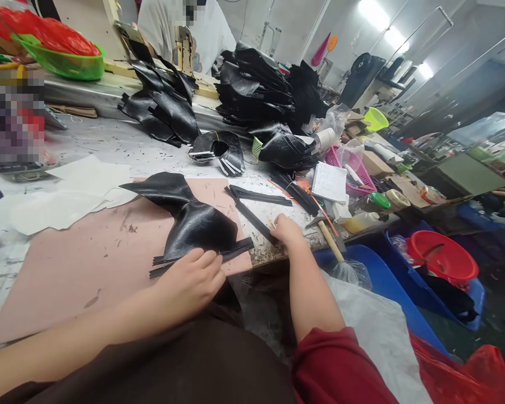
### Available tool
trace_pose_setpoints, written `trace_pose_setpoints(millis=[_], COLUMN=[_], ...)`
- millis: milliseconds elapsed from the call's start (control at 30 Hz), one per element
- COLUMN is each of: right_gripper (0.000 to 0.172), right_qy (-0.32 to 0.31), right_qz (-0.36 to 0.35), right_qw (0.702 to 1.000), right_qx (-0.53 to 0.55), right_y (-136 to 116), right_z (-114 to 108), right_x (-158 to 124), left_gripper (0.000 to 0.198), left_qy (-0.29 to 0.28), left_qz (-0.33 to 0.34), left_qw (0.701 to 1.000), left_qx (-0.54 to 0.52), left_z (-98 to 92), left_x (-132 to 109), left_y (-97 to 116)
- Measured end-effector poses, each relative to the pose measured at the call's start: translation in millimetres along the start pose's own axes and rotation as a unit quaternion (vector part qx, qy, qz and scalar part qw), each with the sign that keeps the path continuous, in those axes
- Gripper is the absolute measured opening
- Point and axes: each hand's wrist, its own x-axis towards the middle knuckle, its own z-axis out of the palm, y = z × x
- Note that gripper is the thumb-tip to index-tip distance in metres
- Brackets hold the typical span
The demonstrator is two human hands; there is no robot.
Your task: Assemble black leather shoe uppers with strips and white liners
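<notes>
The left hand lay at the near right corner of the pink mat, its grip unclenched, bent fingers pressing the lower edge of the black leather piece and the narrow strips there, seemingly to stop them sliding; the right hand, just off the mat's right edge on the tabletop, had its grip pinched on a thin pale stick; a hammer lay further right, within reach.

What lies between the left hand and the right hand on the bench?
Head view: thin black strips at the edge of the pink mat, from left hand toward right hand.
</notes>
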Motion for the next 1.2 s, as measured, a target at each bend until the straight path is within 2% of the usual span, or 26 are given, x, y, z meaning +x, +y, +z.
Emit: trace_pose_setpoints(millis=[100,167,200,267,333,367,433,533,633,800,1200], right_gripper=[0.012,0.013,0.017,0.024,0.027,0.027,0.024,0.022,0.026,0.030,0.029], right_qy=[0.064,0.106,0.115,0.056,-0.034,-0.060,-0.062,-0.003,0.027,0.051,0.040], right_qz=[-0.008,-0.040,-0.070,-0.135,-0.192,-0.217,-0.256,-0.281,-0.295,-0.319,-0.321], right_qw=[0.998,0.987,0.968,0.907,0.856,0.843,0.851,0.891,0.909,0.914,0.918], right_qx=[0.025,0.116,0.210,0.395,0.479,0.488,0.454,0.358,0.293,0.245,0.229], right_y=[2,-1,-6,-18,-32,-38,-47,-51,-51,-54,-55], right_z=[-8,-6,-3,9,23,29,39,49,53,53,51], right_x=[-12,-33,-46,-74,-99,-108,-119,-120,-117,-117,-117], left_gripper=[0.020,0.021,0.022,0.023,0.023,0.023,0.024,0.024,0.024,0.024,0.024], left_qy=[-0.051,-0.049,-0.042,-0.028,-0.023,-0.023,-0.024,-0.027,-0.030,0.000,0.005], left_qz=[0.024,0.020,0.019,0.021,0.023,0.023,0.017,0.000,0.000,0.031,0.025], left_qw=[0.995,0.995,0.995,0.996,0.996,0.997,0.998,0.999,0.997,0.993,0.993], left_qx=[0.078,0.084,0.084,0.083,0.077,0.070,0.052,0.038,0.066,0.115,0.119], left_z=[24.5,38.6,43.2,47.2,46.5,45.7,44.8,45.9,47.9,49.0,46.8], left_x=[6,0,-3,-9,-12,-12,-11,-9,-9,-7,-6], left_y=[0,1,2,4,5,5,6,8,10,11,11])
